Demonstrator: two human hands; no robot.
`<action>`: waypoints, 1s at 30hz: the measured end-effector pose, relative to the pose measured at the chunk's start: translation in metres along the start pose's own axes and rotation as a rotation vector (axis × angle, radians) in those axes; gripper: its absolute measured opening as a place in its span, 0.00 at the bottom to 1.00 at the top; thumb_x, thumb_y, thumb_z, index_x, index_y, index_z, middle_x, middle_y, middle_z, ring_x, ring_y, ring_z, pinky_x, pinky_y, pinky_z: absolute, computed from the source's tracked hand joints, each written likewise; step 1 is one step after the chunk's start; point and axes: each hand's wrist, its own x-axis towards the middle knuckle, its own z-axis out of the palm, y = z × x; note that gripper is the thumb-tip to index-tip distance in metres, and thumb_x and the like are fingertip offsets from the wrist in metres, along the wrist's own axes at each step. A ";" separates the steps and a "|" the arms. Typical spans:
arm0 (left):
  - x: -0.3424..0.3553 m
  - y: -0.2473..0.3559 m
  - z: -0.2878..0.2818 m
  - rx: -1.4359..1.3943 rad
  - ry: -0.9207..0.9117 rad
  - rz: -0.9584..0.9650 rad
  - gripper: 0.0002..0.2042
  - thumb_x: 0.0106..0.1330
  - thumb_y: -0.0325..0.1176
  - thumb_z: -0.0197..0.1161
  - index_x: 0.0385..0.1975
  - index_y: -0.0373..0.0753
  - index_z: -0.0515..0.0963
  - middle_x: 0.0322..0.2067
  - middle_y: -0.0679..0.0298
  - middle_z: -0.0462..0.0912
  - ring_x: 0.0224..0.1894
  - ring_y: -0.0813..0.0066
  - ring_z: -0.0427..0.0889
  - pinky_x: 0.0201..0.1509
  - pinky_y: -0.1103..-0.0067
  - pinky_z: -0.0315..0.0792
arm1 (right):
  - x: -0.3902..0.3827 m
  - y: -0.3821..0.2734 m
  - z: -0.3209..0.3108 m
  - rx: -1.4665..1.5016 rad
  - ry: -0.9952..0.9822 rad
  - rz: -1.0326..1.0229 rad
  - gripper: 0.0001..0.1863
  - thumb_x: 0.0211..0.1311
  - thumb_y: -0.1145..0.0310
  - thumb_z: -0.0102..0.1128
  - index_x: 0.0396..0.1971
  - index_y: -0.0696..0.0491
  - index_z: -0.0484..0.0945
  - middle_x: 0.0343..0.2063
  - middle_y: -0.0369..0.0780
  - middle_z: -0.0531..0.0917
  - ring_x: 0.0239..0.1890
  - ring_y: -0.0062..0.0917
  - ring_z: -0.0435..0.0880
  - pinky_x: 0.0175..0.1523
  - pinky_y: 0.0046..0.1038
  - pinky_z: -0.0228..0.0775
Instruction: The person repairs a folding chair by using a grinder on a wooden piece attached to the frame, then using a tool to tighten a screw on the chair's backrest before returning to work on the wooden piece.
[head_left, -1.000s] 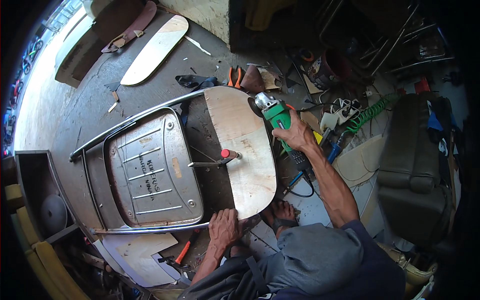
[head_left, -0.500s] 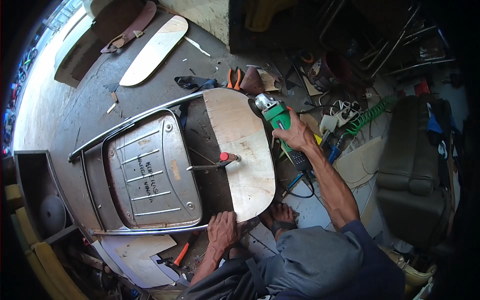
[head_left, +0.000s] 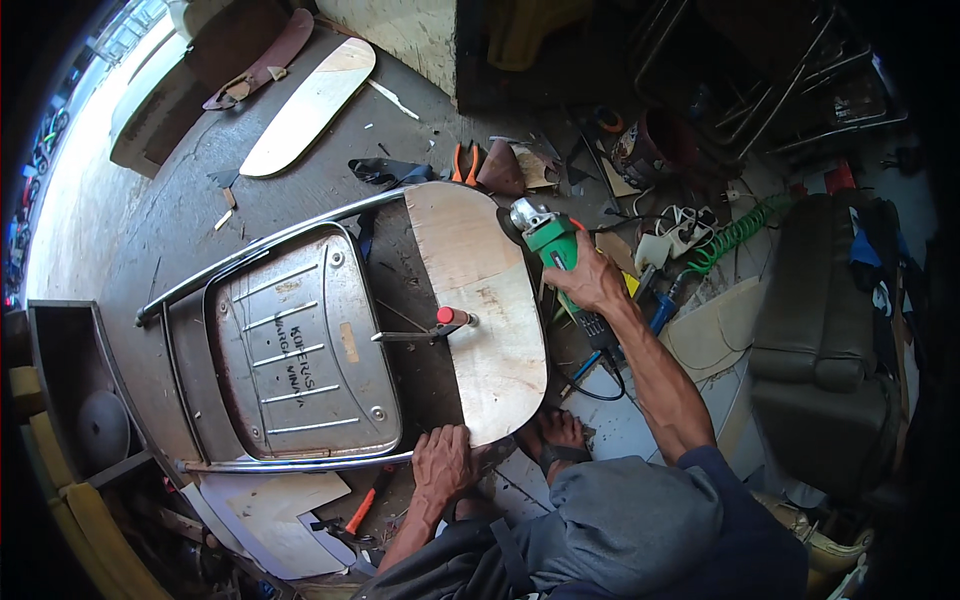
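Observation:
My right hand (head_left: 592, 280) is closed round the body of a green angle grinder (head_left: 558, 250). Its disc meets the far right rim of a pale wooden board (head_left: 505, 360) with rounded corners. A clamp with a red handle (head_left: 452, 317) fastens the board to a metal chair frame (head_left: 290, 232) lying on the floor. My left hand (head_left: 442, 464) grips the frame's near tube by the board's near corner; its fingertips are partly hidden. Left of the board, the frame holds a grey metal panel (head_left: 310, 390) with raised ribs.
A second rounded board (head_left: 310, 110) lies at the far left. Orange-handled pliers (head_left: 466, 162), scraps and a bucket (head_left: 650, 150) are beyond the frame. Cables and a green coiled hose (head_left: 735, 232) lie right, beside a dark cushioned seat (head_left: 820, 340). An orange-handled tool (head_left: 368, 500) lies near my left forearm.
The grinder and my right hand have shifted slightly nearer me along the board's rim. My left hand stays on the frame, and the view has tilted a little.

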 end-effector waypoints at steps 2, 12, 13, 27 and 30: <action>-0.001 -0.002 -0.001 -0.001 0.009 -0.003 0.17 0.64 0.48 0.65 0.36 0.39 0.75 0.33 0.55 0.78 0.40 0.55 0.80 0.46 0.63 0.69 | -0.003 -0.016 -0.002 0.004 -0.005 -0.016 0.47 0.47 0.48 0.68 0.64 0.58 0.63 0.48 0.61 0.82 0.51 0.56 0.83 0.57 0.47 0.74; 0.002 0.001 0.000 -0.003 0.000 0.012 0.17 0.64 0.48 0.65 0.35 0.39 0.75 0.33 0.56 0.78 0.41 0.56 0.80 0.46 0.64 0.70 | 0.006 -0.024 -0.020 -0.132 -0.062 0.061 0.46 0.46 0.48 0.67 0.62 0.59 0.62 0.48 0.62 0.82 0.52 0.57 0.83 0.57 0.50 0.74; 0.003 0.003 -0.001 0.005 -0.012 0.010 0.18 0.63 0.49 0.65 0.35 0.39 0.75 0.33 0.56 0.79 0.41 0.56 0.81 0.46 0.64 0.71 | 0.007 -0.019 -0.020 -0.134 -0.066 0.061 0.46 0.46 0.48 0.67 0.62 0.59 0.62 0.48 0.62 0.82 0.52 0.57 0.83 0.57 0.49 0.74; 0.001 0.001 0.003 0.024 0.005 0.011 0.16 0.61 0.45 0.66 0.34 0.39 0.74 0.32 0.56 0.78 0.40 0.56 0.80 0.44 0.64 0.70 | -0.001 -0.019 -0.020 -0.127 -0.025 0.064 0.49 0.44 0.49 0.67 0.64 0.62 0.62 0.49 0.61 0.82 0.52 0.57 0.83 0.59 0.49 0.73; 0.000 0.000 0.001 0.042 0.022 0.005 0.16 0.61 0.47 0.66 0.33 0.39 0.74 0.32 0.56 0.78 0.40 0.56 0.80 0.44 0.64 0.70 | -0.011 -0.014 -0.017 -0.079 -0.089 0.059 0.53 0.46 0.48 0.67 0.68 0.62 0.57 0.48 0.64 0.82 0.50 0.57 0.83 0.57 0.48 0.75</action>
